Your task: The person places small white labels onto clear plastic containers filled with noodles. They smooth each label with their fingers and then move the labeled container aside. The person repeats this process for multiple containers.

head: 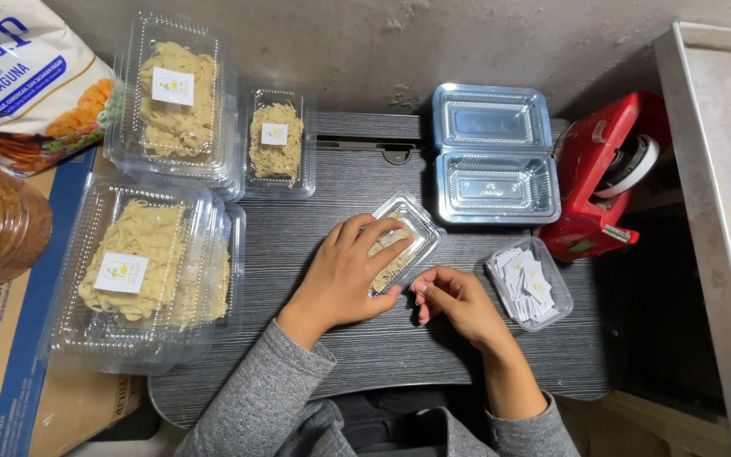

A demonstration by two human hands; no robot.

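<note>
left hand (344, 275) pressed flat on small clear clamshell box of noodles (406, 239), palm down, holding it on dark table (315, 245). right hand (454, 298) loosely curled, fingertips pinched just beside box's near right corner; cannot tell whether it holds anything. box at table centre, long axis diagonal, near-left to far-right. left hand nearer. tub of small white labels (529, 282) right of right hand. open empty clamshell (494, 156) far right. red tape dispenser (602, 173) beyond. labelled noodle boxes (175, 101) stacked left.
</note>
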